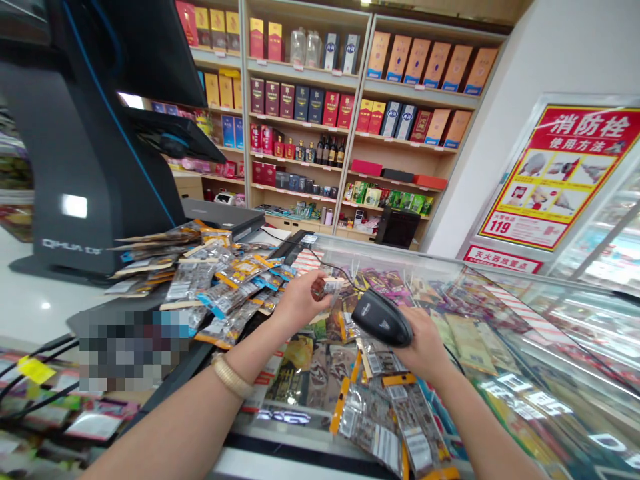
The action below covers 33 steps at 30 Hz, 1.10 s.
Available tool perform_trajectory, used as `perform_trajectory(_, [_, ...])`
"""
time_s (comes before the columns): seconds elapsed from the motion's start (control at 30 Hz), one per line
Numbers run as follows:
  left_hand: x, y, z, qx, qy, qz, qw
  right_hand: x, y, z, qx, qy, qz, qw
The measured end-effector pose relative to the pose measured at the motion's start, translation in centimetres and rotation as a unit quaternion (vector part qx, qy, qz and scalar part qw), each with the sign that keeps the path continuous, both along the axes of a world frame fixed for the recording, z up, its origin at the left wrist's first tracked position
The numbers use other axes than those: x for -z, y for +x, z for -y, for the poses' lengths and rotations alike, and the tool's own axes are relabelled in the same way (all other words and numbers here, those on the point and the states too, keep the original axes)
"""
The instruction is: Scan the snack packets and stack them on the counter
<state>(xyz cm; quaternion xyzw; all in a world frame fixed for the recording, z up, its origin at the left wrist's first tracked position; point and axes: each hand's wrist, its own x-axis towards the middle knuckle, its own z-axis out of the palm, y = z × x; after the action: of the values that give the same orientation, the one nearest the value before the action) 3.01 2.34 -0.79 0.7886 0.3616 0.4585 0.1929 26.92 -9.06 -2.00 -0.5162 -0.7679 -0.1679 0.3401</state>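
Observation:
My right hand [425,343] is wrapped round a black corded barcode scanner [383,319], above the glass counter. Just left of the scanner's head, my left hand [303,300] pinches a small packet with a barcode label [333,287]; most of the packet is hidden from me. Left of that hand lies a heap of small snack packets [220,273] with orange, blue and cream edges. More packets with orange edges [373,420] lie on the glass under and in front of my right hand.
A dark point-of-sale terminal [95,147] stands at the left. The glass display counter [280,421] shows packaged goods beneath its top. The scanner's cable [345,270] runs across the counter. Shelves [305,120] of boxes and bottles line the back; a red poster [560,173] hangs at right.

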Motion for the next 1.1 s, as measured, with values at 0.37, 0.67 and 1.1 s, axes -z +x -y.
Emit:
perform_trajectory(0.37, [-3.2,-5.5,-2.3,-0.308,0.183,-0.039,0.933,0.2,0.8,-0.3,0.013,0.055,-0.016,0.998])
perform_trajectory(0.67, [-1.6,-6.0,-3.4,-0.375,0.083,-0.167,0.908,-0.1,1.0,-0.3,0.029,0.058,-0.038,0.997])
perform_trajectory(1.1, [2.6,2.1,1.8,0.111,0.051,-0.308,0.944,0.0,1.1,-0.3,0.057,0.066,-0.03,0.996])
